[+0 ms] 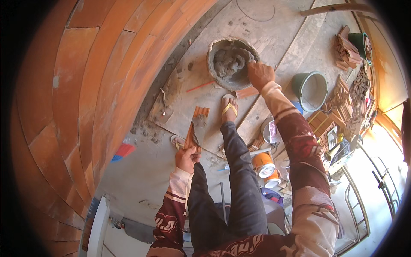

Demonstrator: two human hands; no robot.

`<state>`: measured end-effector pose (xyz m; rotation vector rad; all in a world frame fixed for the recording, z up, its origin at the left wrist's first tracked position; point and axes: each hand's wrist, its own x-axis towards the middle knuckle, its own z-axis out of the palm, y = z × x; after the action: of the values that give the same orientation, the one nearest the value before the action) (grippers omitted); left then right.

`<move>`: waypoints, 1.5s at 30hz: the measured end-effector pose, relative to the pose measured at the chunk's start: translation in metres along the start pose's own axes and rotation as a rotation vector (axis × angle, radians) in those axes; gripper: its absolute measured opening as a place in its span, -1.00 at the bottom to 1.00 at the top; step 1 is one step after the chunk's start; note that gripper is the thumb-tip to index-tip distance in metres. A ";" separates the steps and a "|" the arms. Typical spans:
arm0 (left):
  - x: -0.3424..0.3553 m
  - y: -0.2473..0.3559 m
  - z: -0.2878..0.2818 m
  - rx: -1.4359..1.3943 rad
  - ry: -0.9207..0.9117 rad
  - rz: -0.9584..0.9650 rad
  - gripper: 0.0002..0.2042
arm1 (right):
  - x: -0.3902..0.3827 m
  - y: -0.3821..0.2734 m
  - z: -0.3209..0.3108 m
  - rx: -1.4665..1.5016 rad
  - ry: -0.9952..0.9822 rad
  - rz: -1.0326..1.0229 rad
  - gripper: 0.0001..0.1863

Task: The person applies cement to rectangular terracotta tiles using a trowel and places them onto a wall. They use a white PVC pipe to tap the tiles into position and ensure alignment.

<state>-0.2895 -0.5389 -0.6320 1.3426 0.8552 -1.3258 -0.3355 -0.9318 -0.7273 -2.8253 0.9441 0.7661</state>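
Mud bucket (210, 64): round, with grey mud (229, 61) inside.
Left hand (186, 160): closed around an orange tile (192, 136).
Orange tile: nearer the body than the mud bucket, grey mud on it.
Right hand (261, 76): curled at the mud bucket's right edge; cannot tell what it grips.

1. Head view: fisheye, worn at left, looking steeply down over the person's legs (240, 160)
2. Near left hand (186, 160) and right hand (261, 75), wide enough to include orange wall (77, 85) and floor (141, 177)
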 end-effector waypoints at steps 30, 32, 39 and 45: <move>-0.011 -0.015 -0.008 -0.056 -0.045 -0.024 -0.87 | 0.027 -0.083 0.037 -0.363 -0.129 -0.362 -0.84; -0.008 -0.013 -0.009 -0.049 -0.034 -0.029 -0.86 | 0.009 -0.057 0.067 -0.339 -0.166 -0.545 -0.86; -0.006 -0.006 -0.016 -0.033 -0.019 -0.017 -0.85 | -0.013 0.013 0.019 -0.198 0.012 -0.394 -0.82; -0.004 -0.002 -0.021 -0.005 -0.044 -0.016 -0.72 | 0.026 -0.021 -0.028 -0.178 -0.087 -0.284 -0.79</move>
<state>-0.2866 -0.5173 -0.6313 1.3004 0.8408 -1.3600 -0.2931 -0.9356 -0.7168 -2.9529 0.4688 0.9668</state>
